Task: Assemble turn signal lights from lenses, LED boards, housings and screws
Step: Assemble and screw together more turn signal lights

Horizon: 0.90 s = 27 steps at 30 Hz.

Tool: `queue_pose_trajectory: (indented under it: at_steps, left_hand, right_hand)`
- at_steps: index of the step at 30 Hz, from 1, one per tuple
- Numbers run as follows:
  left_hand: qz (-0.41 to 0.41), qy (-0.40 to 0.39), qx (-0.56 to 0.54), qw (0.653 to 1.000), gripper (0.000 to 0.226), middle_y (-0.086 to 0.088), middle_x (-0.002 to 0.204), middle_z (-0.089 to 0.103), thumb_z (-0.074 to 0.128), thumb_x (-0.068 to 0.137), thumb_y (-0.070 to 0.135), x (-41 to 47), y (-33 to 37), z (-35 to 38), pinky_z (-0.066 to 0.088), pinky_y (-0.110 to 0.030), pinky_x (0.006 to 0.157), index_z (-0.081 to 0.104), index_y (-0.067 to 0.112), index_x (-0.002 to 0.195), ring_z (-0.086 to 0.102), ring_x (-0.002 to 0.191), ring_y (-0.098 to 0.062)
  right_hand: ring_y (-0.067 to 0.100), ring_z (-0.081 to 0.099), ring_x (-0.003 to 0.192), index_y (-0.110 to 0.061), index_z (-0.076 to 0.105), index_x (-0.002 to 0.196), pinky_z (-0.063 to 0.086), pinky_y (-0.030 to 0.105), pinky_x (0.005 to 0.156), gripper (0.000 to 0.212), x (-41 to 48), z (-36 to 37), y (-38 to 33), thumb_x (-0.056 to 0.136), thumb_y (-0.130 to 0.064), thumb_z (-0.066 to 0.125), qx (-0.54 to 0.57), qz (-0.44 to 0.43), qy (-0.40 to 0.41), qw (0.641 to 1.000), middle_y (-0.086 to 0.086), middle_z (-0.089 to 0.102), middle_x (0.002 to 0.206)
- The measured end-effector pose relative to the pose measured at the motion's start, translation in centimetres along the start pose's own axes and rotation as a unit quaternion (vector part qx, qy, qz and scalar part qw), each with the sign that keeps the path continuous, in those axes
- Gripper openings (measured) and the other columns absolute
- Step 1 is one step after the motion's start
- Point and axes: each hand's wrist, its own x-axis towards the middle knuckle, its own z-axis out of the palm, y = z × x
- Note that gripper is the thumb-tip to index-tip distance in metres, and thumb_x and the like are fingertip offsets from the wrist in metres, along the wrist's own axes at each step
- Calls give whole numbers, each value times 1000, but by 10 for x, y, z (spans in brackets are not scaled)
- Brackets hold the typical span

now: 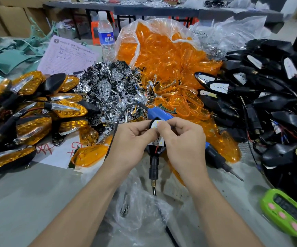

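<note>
My left hand (132, 141) and my right hand (181, 138) meet over a black housing (154, 161) with a white LED board (155, 124) in it. Fingers of both hands pinch the board at its top edge. The housing's stalk with its threaded end (154, 183) points toward me. An orange lens (90, 155) lies loose to the left of my left wrist. Behind my hands lies a blue electric screwdriver (159, 114), its black bit end (220, 161) showing to the right of my right hand.
Finished orange-and-black lights (37, 107) pile up at left. Chrome reflectors (108, 86) heap in the middle, a bag of orange lenses (165, 49) behind them, black housings with boards (269, 97) at right. A water bottle (106, 36) stands behind, a green timer (286, 211) lies front right, clear plastic (138, 211) near me.
</note>
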Motion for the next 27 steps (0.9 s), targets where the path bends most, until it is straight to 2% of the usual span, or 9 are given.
queue_pose_trajectory:
  at_steps: [5, 8, 11, 13, 15, 18, 21, 23, 27]
  left_hand:
    - [-18, -30, -20, 999, 26, 6, 95, 79, 64, 94, 15, -2, 3, 2, 53, -24, 79, 81, 19, 112, 70, 90, -8]
    - [-44, -43, -41, 997, 32, 0, 99, 78, 64, 89, 15, -2, 5, 3, 55, -31, 84, 80, 23, 116, 67, 91, -10]
    - [-67, -68, -76, 993, 48, -8, 99, 75, 63, 80, 5, -2, 5, 5, 58, -52, 83, 77, 24, 122, 66, 88, -22]
    - [-75, -91, -103, 988, 56, -13, 98, 70, 58, 75, -2, -3, 6, 6, 59, -46, 71, 76, 23, 123, 63, 83, -26]
    - [-82, -91, -114, 986, 49, -12, 96, 69, 60, 81, 1, -4, 7, 6, 58, -39, 66, 77, 23, 120, 64, 80, -25]
    - [-81, -49, -85, 992, 26, -8, 91, 71, 60, 98, 11, -3, 6, 7, 58, -39, 63, 79, 21, 112, 67, 75, -23]
    - [-85, -3, -66, 994, 24, -11, 85, 71, 59, 95, 13, -2, 2, 7, 56, -37, 58, 81, 17, 102, 66, 71, -26]
    - [-89, 38, -60, 994, 22, -21, 88, 72, 62, 89, 19, 1, 2, 6, 55, -38, 59, 82, 17, 98, 66, 71, -29]
    - [-100, 143, -99, 980, 20, -11, 70, 70, 64, 89, 13, 10, 4, -2, 54, -32, 48, 83, 18, 85, 62, 55, -30]
  right_hand:
    - [10, 39, 46, -13, 66, 59, 33, 27, 44, 27, 6, -2, 1, 86, -14, 71, 3, -20, 3, 1000, 4, 53, 49]
    - [11, 38, 46, -14, 66, 59, 31, 28, 45, 28, 10, -4, 4, 85, -9, 71, 30, -19, 13, 999, 2, 52, 48]
    - [12, 39, 47, -14, 63, 58, 33, 31, 46, 28, 12, -4, 6, 84, -8, 71, 46, -10, 26, 999, 0, 52, 48]
    - [18, 43, 47, -15, 62, 59, 38, 38, 41, 27, 13, -3, 6, 84, -11, 70, 50, -8, 29, 998, 5, 54, 49]
    - [21, 44, 45, -17, 62, 58, 41, 38, 39, 26, 12, -3, 6, 83, -12, 69, 49, -14, 28, 998, 4, 54, 49]
    - [28, 49, 43, -16, 65, 61, 44, 30, 40, 25, 11, -1, 7, 84, -10, 70, 46, -21, 11, 999, 5, 58, 50]
    - [22, 44, 43, -15, 64, 62, 46, 35, 40, 23, 14, 3, 10, 84, -12, 72, 37, 9, -7, 999, 9, 54, 50]
    - [16, 43, 46, -17, 68, 64, 40, 32, 45, 19, 21, 7, 9, 82, -18, 74, 0, 18, -30, 999, 5, 56, 50]
    - [15, 62, 54, -28, 74, 70, 51, 32, 56, 18, 49, 22, -4, 87, -33, 69, -89, -11, -31, 996, -7, 68, 59]
